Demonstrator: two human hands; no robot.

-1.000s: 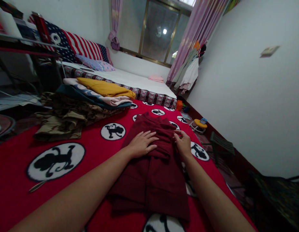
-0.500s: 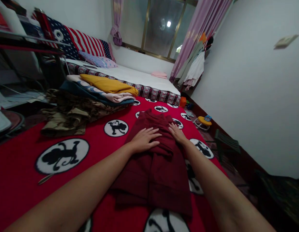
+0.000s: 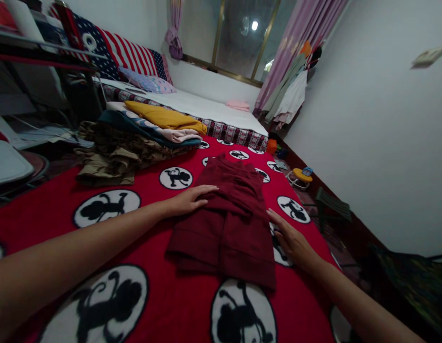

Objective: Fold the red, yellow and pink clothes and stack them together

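Head view shows two bare hands at a maroon garment [image 3: 226, 233], which lies at the centre of the frame on a red blanket [image 3: 164, 305] printed with white discs and black monkey figures. Left of centre, the left hand [image 3: 188, 200] is flat and open, fingers stretched over the garment's left side, with nothing gripped. Right of centre, the right hand [image 3: 292, 240] is loosely open, fingers slightly bent and holding nothing; its fingertips are right at the garment's right edge—whether they touch it cannot be told. Creases run across the middle of the garment, and its wide, seamed end points toward the bottom of the frame. Left of the upper centre sits a stack of clothes: a mustard-yellow cloth [image 3: 165, 116] on top, pale patterned cloth [image 3: 174, 135] and a dark teal cloth [image 3: 130, 126] under it, and a camouflage garment [image 3: 114, 166] at the bottom, spreading toward the left. Across the upper part of the frame stretches a bed [image 3: 206, 102] with a white top, bearing a pink cloth [image 3: 238, 105] and a pale purple pillow [image 3: 147, 81]; a stars-and-stripes cushion [image 3: 126, 52] stands behind the pillow. At the upper left, a red flask [image 3: 69, 26] is on a table [image 3: 45, 47]. Clothes [image 3: 290, 100] hang beside a purple curtain [image 3: 290, 43] at the upper right, and a yellow stool [image 3: 302, 175] stands on the floor right of the blanket.
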